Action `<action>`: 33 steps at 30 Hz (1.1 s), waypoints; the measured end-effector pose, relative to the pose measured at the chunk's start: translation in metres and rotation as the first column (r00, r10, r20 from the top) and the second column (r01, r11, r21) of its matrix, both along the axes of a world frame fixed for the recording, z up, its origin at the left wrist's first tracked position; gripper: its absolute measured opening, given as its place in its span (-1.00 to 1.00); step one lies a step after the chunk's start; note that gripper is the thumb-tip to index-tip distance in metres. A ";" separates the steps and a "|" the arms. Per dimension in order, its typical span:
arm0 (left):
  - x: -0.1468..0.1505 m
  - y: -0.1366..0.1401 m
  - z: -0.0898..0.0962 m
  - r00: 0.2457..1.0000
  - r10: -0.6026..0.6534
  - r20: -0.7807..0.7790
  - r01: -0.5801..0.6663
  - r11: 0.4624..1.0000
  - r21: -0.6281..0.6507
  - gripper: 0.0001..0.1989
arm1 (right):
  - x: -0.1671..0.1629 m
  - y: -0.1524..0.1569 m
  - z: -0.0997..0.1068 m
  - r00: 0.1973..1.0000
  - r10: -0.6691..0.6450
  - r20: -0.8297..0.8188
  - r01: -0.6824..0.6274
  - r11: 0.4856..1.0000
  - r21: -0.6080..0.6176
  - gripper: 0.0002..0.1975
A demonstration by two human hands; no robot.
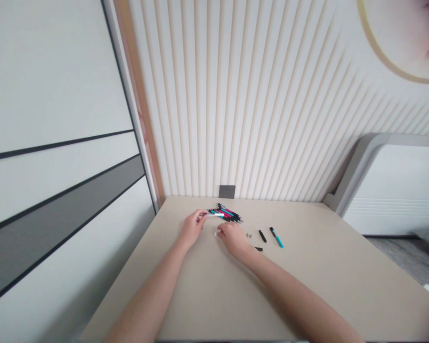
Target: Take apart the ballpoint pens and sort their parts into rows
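Note:
My left hand (193, 227) is closed in a pinch on a thin white pen-like tube (219, 215), which points right, just above the table and in front of a pile of pens. My right hand (233, 237) is lower and nearer, its fingertips closed at a small whitish piece (215, 234), too small to name. The pile of pens (229, 212) has black, pink and turquoise ones. Right of my right hand lie small greyish bits (249, 235), a short black pen part (262, 236) and a turquoise-and-black pen (277, 237). A black piece (259, 249) shows partly behind my right wrist.
All of this lies on a beige table (207, 295) against a ribbed wall (236, 95). A dark socket (227, 191) sits low on the wall behind the pens. A white cabinet (57, 85) stands at the left, a grey-white headboard (396, 181) at the right.

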State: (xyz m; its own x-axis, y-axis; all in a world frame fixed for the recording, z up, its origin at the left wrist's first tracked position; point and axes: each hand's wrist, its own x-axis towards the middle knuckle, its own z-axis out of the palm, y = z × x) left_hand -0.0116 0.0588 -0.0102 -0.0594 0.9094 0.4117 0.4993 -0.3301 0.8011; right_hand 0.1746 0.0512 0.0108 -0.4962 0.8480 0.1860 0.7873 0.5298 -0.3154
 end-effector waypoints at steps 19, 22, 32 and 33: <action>0.005 -0.002 0.002 0.994 -0.067 -0.085 0.064 0.997 -0.034 -0.73 | 0.009 -0.009 -0.007 0.995 0.012 -0.103 -0.007 0.999 0.051 -0.80; 0.009 -0.005 0.005 0.990 -0.100 -0.100 0.097 0.995 -0.034 -0.73 | 0.017 -0.006 -0.003 0.982 0.031 -0.184 0.006 0.980 0.199 -0.75; 0.026 -0.015 0.011 0.967 -0.185 -0.176 0.193 0.981 0.030 -0.76 | 0.036 0.000 0.001 0.991 0.068 -0.114 -0.035 0.963 0.266 -0.76; 0.025 -0.014 0.009 0.968 -0.179 -0.176 0.187 0.982 0.034 -0.75 | 0.036 0.000 0.002 0.992 0.068 -0.107 -0.037 0.964 0.264 -0.76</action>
State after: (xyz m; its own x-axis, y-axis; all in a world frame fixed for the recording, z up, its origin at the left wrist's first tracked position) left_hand 0.0136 0.0451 -0.0007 0.1814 0.8762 0.4465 0.5546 -0.4661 0.6893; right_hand 0.2102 0.0510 0.0124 -0.5014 0.7358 0.4551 0.7229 0.6453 -0.2470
